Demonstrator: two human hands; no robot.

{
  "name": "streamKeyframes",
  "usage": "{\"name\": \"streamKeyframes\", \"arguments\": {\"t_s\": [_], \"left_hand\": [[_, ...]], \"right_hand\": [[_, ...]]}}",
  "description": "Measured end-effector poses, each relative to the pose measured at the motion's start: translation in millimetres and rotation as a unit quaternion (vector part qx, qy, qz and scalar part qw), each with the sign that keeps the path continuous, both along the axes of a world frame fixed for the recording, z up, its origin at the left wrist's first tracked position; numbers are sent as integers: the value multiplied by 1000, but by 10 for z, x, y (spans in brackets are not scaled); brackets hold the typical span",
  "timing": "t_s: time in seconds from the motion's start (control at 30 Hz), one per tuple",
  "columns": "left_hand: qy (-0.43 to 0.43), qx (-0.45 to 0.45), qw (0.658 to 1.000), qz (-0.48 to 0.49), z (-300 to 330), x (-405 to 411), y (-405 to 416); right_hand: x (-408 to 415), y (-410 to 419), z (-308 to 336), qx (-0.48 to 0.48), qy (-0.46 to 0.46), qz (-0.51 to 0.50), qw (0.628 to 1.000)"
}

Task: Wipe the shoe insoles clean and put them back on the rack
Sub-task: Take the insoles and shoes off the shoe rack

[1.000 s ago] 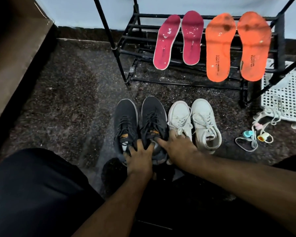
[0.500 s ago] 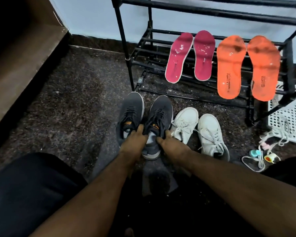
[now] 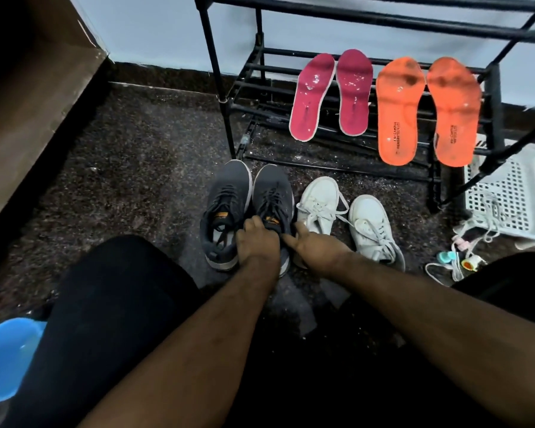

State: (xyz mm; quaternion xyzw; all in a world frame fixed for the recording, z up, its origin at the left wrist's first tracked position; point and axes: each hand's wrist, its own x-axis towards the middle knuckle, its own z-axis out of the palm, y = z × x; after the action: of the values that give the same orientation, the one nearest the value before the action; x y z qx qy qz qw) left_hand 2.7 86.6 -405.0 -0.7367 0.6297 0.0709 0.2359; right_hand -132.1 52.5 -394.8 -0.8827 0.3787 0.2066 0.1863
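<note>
Two pink insoles (image 3: 312, 97) (image 3: 354, 91) and two orange insoles (image 3: 399, 109) (image 3: 453, 109), all spotted with dirt, lean side by side on the low bars of the black rack (image 3: 229, 103). On the floor in front stands a pair of dark grey shoes (image 3: 226, 205) (image 3: 274, 193). My left hand (image 3: 257, 239) curls its fingers into the opening of the right dark grey shoe. My right hand (image 3: 318, 248) holds that shoe's right side with thumb and forefinger; its other fingers are hidden.
A pair of white laced shoes (image 3: 320, 202) (image 3: 372, 223) stands right of the dark pair. A white plastic basket (image 3: 513, 193) and a white cord with small coloured pieces (image 3: 454, 261) lie at the right. A blue cup (image 3: 3, 359) sits bottom left, brown furniture (image 3: 28, 88) along the left.
My left hand has shifted from between the two dark shoes onto the right one's opening. My right hand has stayed at that shoe's side. The view has lifted and shows more of the rack.
</note>
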Motion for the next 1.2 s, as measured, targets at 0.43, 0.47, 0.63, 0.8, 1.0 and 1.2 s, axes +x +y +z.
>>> {"name": "streamKeyframes", "arguments": {"t_s": [0.43,0.47,0.63,0.8,1.0,1.2], "left_hand": [[194,-109,966,-131,204,-735,-191],[198,-83,963,-161,190,-791,-202],[172,-21,973,-151,94,-937,-106],[105,-82,979,-155,-13,-1026,-98],[147,-91,975,-137,79,-1036,-181],[165,-113,973,-111,26,-973,-224]], "right_hand": [[-1115,-66,197,-29,159,-317,935],[-1198,-62,153,-3,155,-309,938],[-1313,-82,129,-14,98,-258,961],[-1283,-204,43,-11,3,-314,949],[-1102,-353,134,-17,-45,-316,948],[-1000,-405,245,-38,-17,-281,959]]}}
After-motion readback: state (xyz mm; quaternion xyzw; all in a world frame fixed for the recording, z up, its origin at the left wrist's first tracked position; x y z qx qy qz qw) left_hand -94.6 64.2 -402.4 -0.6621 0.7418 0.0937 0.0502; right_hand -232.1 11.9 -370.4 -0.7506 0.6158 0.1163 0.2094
